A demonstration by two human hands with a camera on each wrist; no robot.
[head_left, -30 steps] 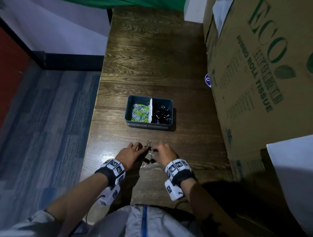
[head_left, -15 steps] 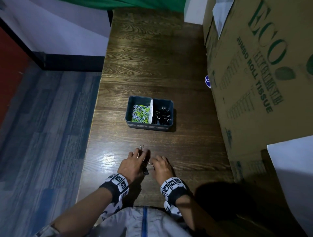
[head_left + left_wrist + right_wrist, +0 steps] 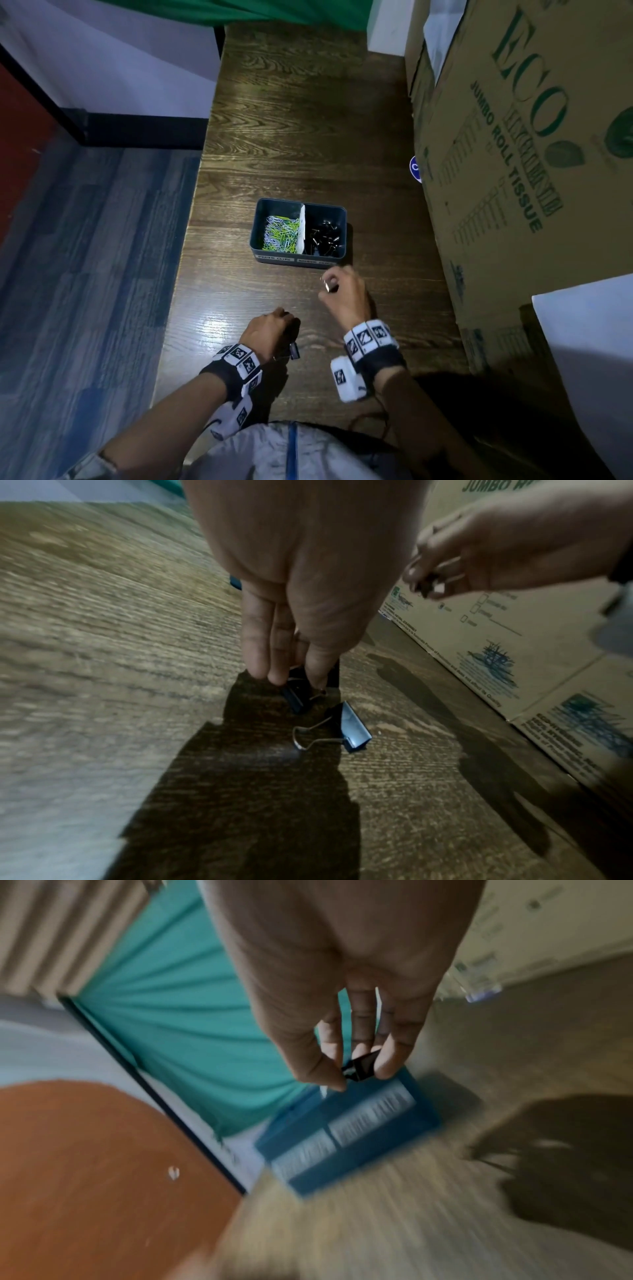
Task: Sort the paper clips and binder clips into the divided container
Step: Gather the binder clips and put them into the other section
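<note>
Dim light around me; glare shines on the worktop [image 3: 219,318] near its left edge, my right wrist view smears with motion blur, shadows fall dark.

Black wristbands [image 3: 227,375] carry white tag-printed blocks [image 3: 347,378].

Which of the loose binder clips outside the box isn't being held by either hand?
The binder clip lying flat on the table, silver wire handle showing. The left hand pinches another beside it; the right hand carries a third toward the container.
</note>
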